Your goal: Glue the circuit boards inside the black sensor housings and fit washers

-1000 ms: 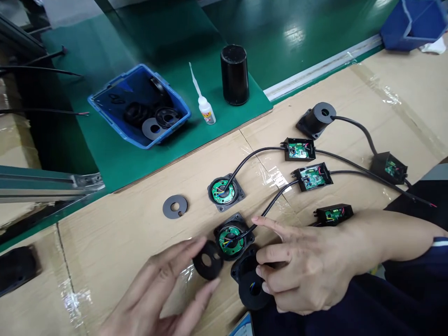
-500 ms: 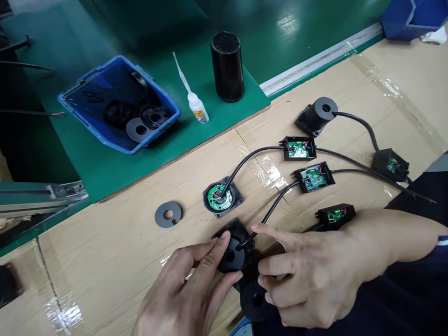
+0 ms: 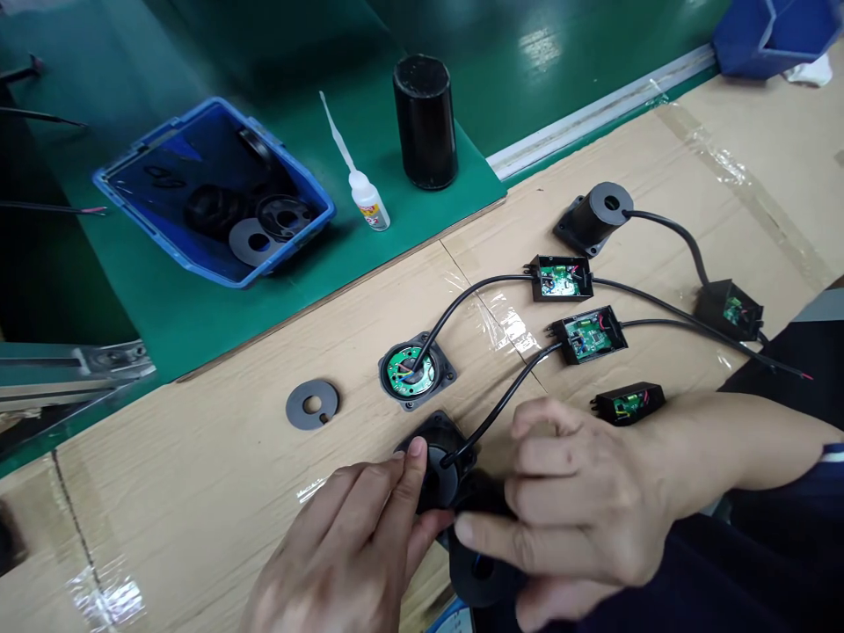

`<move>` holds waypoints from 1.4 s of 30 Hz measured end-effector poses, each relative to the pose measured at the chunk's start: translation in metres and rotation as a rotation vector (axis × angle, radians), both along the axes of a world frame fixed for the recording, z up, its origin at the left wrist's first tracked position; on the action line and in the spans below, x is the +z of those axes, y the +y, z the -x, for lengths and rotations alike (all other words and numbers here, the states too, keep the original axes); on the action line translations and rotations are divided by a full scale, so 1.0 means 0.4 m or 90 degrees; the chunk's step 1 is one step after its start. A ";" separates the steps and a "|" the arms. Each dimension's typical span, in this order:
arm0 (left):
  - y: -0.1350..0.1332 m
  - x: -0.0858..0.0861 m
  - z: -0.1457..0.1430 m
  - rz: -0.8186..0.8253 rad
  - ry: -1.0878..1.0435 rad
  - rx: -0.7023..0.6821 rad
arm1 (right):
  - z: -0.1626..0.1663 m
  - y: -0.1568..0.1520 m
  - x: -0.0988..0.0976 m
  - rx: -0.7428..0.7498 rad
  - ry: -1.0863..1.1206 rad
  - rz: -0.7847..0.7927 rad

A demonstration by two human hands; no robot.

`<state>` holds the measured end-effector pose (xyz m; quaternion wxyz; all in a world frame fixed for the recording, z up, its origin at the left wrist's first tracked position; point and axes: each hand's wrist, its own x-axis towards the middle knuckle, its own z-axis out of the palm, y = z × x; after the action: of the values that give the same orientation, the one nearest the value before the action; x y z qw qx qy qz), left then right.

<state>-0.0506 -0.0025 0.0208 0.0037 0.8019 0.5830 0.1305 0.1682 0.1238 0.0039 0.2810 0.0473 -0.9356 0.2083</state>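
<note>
My left hand (image 3: 349, 545) is closed on a black square-flanged housing (image 3: 439, 431), thumb and fingers around the dark round disc on its top. A black cable leaves this disc and runs to an open box with a green circuit board (image 3: 590, 335). My right hand (image 3: 573, 501) has its fingers curled, with the index finger and thumb at a second black round housing (image 3: 478, 571) that has a centre hole. Its lower side is partly hidden by the hand. Just beyond lies an uncovered housing (image 3: 415, 371) showing a round green board, and a loose grey notched disc (image 3: 312, 405).
A blue bin (image 3: 217, 193) of black parts, a white dropper bottle (image 3: 367, 202) and a black cylinder (image 3: 425, 121) stand on the green mat. On the cardboard at right are a capped housing (image 3: 597, 218) and more boxes with boards (image 3: 563, 279), joined by cables.
My right hand has drawn its outstretched finger back from the cable and curled it, while its index finger now reaches over the lower housing. My left hand stays on its housing.
</note>
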 end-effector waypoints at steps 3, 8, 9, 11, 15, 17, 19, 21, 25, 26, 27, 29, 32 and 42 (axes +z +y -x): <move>-0.003 -0.003 -0.004 -0.003 0.014 0.001 | 0.009 -0.003 0.006 -0.082 -0.086 -0.042; -0.019 -0.009 0.017 0.023 -0.060 -0.009 | 0.014 -0.013 0.014 -0.081 -0.196 -0.091; -0.020 -0.013 0.021 0.044 -0.112 0.004 | 0.015 -0.015 0.014 -0.082 -0.199 -0.104; -0.017 -0.028 0.023 0.108 -0.250 0.057 | 0.015 -0.018 0.012 -0.087 -0.196 -0.121; 0.002 -0.081 0.001 0.229 -0.515 0.169 | 0.015 -0.017 0.009 -0.089 -0.200 -0.109; 0.005 -0.108 -0.014 0.251 -0.604 0.203 | 0.015 -0.012 0.011 -0.091 -0.210 -0.098; 0.001 -0.125 -0.025 0.259 -0.668 0.227 | 0.017 -0.005 0.016 -0.094 -0.225 -0.098; -0.002 -0.130 -0.032 0.254 -0.709 0.239 | 0.020 0.001 0.019 -0.093 -0.242 -0.104; 0.009 -0.121 -0.045 0.261 -0.734 0.285 | 0.020 0.002 0.016 -0.109 -0.256 -0.117; 0.014 -0.119 -0.048 0.266 -0.728 0.300 | 0.019 0.000 0.014 -0.112 -0.254 -0.118; 0.019 -0.118 -0.052 0.270 -0.718 0.314 | 0.018 -0.003 0.011 -0.115 -0.251 -0.118; 0.026 -0.119 -0.059 0.258 -0.696 0.333 | 0.016 -0.008 0.008 -0.117 -0.248 -0.117; 0.029 -0.120 -0.067 0.231 -0.694 0.335 | 0.018 -0.010 0.013 -0.114 -0.273 -0.111; 0.006 -0.134 -0.045 0.239 -0.731 0.297 | 0.015 -0.005 0.023 -0.122 -0.291 -0.101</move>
<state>-0.0324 0.0000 -0.0327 0.4269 0.4425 0.6600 0.4317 0.1624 0.1216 0.0129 0.0757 -0.0678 -0.9885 0.1123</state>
